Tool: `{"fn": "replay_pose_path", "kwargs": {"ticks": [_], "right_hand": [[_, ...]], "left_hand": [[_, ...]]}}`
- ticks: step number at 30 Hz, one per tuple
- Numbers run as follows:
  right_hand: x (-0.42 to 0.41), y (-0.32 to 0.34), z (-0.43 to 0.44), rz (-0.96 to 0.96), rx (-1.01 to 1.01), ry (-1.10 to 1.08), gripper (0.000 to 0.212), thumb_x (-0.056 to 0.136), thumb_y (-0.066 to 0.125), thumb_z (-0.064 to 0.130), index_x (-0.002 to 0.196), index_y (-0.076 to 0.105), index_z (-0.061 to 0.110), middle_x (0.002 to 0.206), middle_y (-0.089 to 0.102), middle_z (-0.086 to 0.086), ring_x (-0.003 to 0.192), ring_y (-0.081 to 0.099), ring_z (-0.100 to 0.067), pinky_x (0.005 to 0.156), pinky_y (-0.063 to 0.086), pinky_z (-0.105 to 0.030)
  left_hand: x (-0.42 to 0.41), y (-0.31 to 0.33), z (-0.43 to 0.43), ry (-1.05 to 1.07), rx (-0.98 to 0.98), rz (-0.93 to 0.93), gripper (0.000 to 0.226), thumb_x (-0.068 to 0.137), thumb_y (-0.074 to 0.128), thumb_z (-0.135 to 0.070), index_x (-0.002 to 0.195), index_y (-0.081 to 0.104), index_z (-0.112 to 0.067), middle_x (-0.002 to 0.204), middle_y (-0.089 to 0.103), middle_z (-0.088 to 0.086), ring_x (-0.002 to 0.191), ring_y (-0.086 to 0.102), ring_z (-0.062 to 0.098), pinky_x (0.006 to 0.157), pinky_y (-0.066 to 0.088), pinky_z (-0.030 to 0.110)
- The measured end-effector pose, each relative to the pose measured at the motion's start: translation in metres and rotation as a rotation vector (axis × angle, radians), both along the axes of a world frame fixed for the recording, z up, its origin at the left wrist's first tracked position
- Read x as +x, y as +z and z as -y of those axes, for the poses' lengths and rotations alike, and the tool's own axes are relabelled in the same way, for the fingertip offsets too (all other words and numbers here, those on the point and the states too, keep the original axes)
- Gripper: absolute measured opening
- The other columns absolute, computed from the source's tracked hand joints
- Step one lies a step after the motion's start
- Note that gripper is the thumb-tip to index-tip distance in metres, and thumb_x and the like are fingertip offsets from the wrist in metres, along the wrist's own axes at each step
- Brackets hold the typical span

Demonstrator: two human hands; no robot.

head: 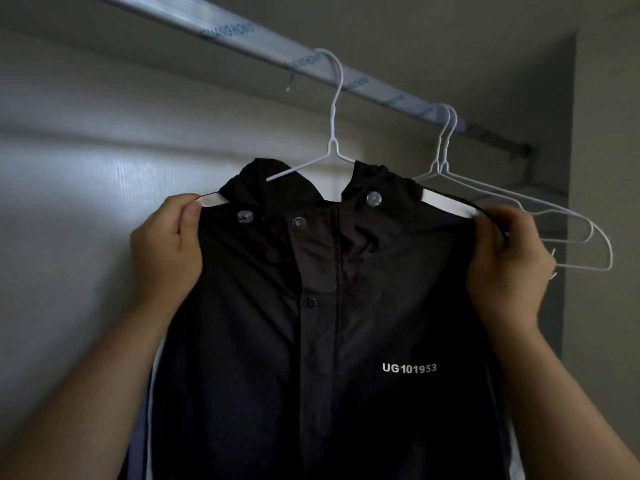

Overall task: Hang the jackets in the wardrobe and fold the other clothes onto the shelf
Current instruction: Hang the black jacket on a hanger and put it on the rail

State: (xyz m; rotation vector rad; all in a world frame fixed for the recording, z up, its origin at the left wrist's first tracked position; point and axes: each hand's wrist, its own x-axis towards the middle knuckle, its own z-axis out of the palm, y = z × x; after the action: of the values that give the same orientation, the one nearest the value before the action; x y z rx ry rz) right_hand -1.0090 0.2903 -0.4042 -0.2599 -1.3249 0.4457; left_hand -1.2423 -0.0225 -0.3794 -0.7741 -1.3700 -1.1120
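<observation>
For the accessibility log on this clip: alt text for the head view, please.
A left hand and a right hand each pinch a shoulder of a black hooded jacket on a white wire hanger hooked over the wardrobe rail. Two empty white hangers hang further right.

Dim wardrobe, pale glare on the back wall point(104, 188), edges softly blurred.
</observation>
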Motion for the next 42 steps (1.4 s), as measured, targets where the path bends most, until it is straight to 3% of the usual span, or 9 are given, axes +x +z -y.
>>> {"fn": "replay_pose_path", "kwargs": {"ticks": [5, 11, 16, 20, 24, 29, 32, 37, 42], "right_hand": [[0.020, 0.017, -0.024, 0.189, 0.007, 0.222, 0.020, 0.102, 0.056, 0.040, 0.092, 0.069, 0.028, 0.080, 0.067, 0.021, 0.077, 0.059, 0.005, 0.071, 0.042, -0.006], [0.029, 0.025, -0.014, 0.112, -0.560, 0.995, 0.021, 0.085, 0.073, 0.029, 0.097, 0.081, 0.013, 0.105, 0.077, -0.010, 0.094, 0.075, -0.024, 0.081, 0.060, -0.033], [0.021, 0.018, -0.006, 0.203, -0.293, 0.306, 0.033, 0.097, 0.053, 0.037, 0.077, 0.066, 0.014, 0.073, 0.068, 0.007, 0.079, 0.062, -0.020, 0.075, 0.045, -0.038], [0.016, 0.021, 0.003, 0.273, -0.081, -0.216, 0.030, 0.103, 0.036, 0.031, 0.102, 0.063, 0.016, 0.100, 0.068, -0.013, 0.095, 0.059, -0.040, 0.078, 0.042, -0.044], [0.007, 0.035, 0.029, 0.311, 0.206, -0.329, 0.030, 0.103, 0.040, 0.033, 0.117, 0.064, 0.020, 0.112, 0.068, -0.009, 0.105, 0.058, -0.037, 0.089, 0.040, -0.047], [-0.004, 0.050, 0.046, 0.392, 0.382, -0.229, 0.028, 0.105, 0.045, 0.040, 0.112, 0.063, 0.021, 0.102, 0.068, -0.003, 0.092, 0.063, -0.032, 0.073, 0.046, -0.040], [-0.008, 0.056, 0.047, 0.447, 0.325, -0.247, 0.029, 0.103, 0.042, 0.046, 0.100, 0.060, 0.024, 0.090, 0.068, -0.001, 0.084, 0.062, -0.034, 0.067, 0.043, -0.038], [-0.005, 0.070, 0.046, 0.602, 0.154, -0.115, 0.045, 0.103, 0.035, 0.054, 0.081, 0.050, 0.019, 0.078, 0.060, 0.000, 0.082, 0.058, -0.035, 0.070, 0.042, -0.041], [0.004, 0.110, 0.045, 0.793, -0.048, 0.061, 0.040, 0.101, 0.047, 0.036, 0.086, 0.068, 0.006, 0.094, 0.066, -0.019, 0.077, 0.059, -0.027, 0.059, 0.039, -0.028]], "left_hand": [[-0.018, 0.017, 0.014, -0.105, -0.050, 0.118, 0.032, 0.100, 0.047, -0.040, 0.094, 0.067, -0.015, 0.073, 0.062, -0.013, 0.069, 0.054, -0.013, 0.066, 0.038, 0.007], [-0.022, 0.019, 0.018, -0.326, -0.025, 0.532, 0.056, 0.094, 0.043, -0.066, 0.079, 0.063, -0.015, 0.063, 0.059, -0.016, 0.056, 0.053, -0.001, 0.062, 0.045, 0.025], [-0.024, 0.007, 0.018, -0.431, 0.002, 0.760, 0.070, 0.089, 0.034, -0.079, 0.070, 0.059, -0.016, 0.067, 0.060, -0.009, 0.065, 0.059, 0.009, 0.063, 0.046, 0.027], [-0.015, 0.007, 0.020, -0.247, -0.059, 0.589, 0.062, 0.099, 0.040, -0.061, 0.071, 0.045, -0.005, 0.069, 0.045, 0.002, 0.061, 0.044, 0.014, 0.059, 0.036, 0.031], [0.006, 0.017, 0.012, -0.056, -0.197, 0.267, 0.042, 0.102, 0.037, -0.048, 0.085, 0.057, -0.015, 0.074, 0.058, -0.005, 0.070, 0.052, 0.013, 0.066, 0.041, 0.028], [0.028, 0.030, -0.005, -0.005, -0.255, -0.053, 0.027, 0.099, 0.046, -0.027, 0.110, 0.065, -0.011, 0.100, 0.063, -0.005, 0.092, 0.057, 0.012, 0.080, 0.043, 0.022], [0.030, 0.029, -0.009, -0.088, -0.282, -0.039, 0.026, 0.094, 0.060, -0.025, 0.119, 0.062, -0.017, 0.110, 0.063, -0.011, 0.101, 0.059, 0.008, 0.088, 0.044, 0.016], [0.037, 0.045, -0.013, -0.081, -0.179, 0.125, 0.027, 0.091, 0.043, -0.030, 0.106, 0.065, -0.026, 0.078, 0.068, 0.000, 0.074, 0.064, 0.027, 0.070, 0.053, 0.047], [0.042, 0.072, -0.011, -0.403, -0.189, 0.427, 0.032, 0.077, 0.044, -0.015, 0.080, 0.076, -0.021, 0.080, 0.073, -0.006, 0.075, 0.066, 0.012, 0.066, 0.051, 0.026]]}}
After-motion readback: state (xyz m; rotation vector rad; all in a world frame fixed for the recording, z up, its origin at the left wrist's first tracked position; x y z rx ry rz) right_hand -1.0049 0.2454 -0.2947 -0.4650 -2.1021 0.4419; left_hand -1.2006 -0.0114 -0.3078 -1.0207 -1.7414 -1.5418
